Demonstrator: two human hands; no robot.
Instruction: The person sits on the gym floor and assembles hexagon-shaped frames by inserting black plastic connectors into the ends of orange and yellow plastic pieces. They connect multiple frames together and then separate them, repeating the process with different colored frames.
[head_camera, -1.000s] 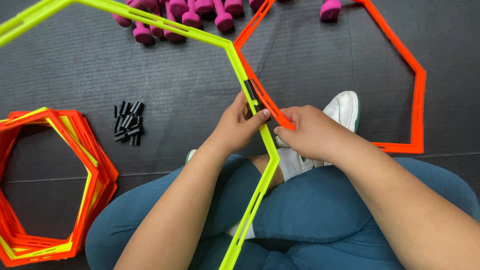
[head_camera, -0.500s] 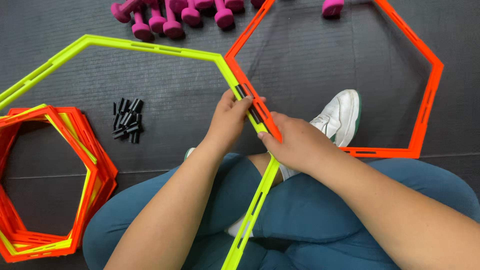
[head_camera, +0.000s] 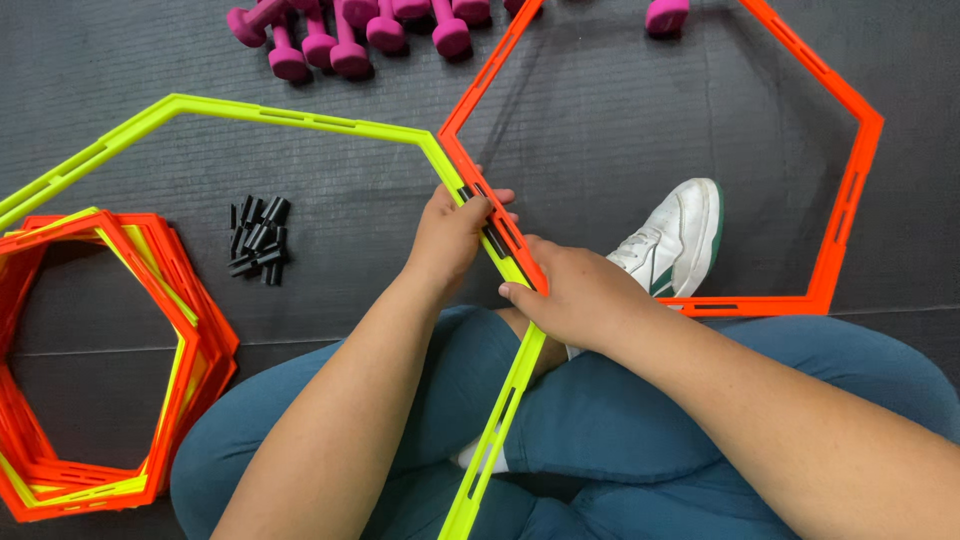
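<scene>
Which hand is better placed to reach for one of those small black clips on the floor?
Left. The left hand grips where the yellow hexagon and orange hexagon meet, on the black clips' side; the right hand is farther off.

green hexagon ring (head_camera: 300, 117): smooth plastic, slight sheen | orange hexagon ring (head_camera: 850, 190): same plastic | floor (head_camera: 120, 90): dark matt ribbed rubber | shoe (head_camera: 680, 240): white smooth leather-like

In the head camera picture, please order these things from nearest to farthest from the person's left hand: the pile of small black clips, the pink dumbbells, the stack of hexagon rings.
From the left hand:
1. Pile of small black clips, on the mat just to its left.
2. Pink dumbbells, in a row at the top edge, above and left of it.
3. Stack of hexagon rings, orange and yellow, at the far left edge.
</scene>
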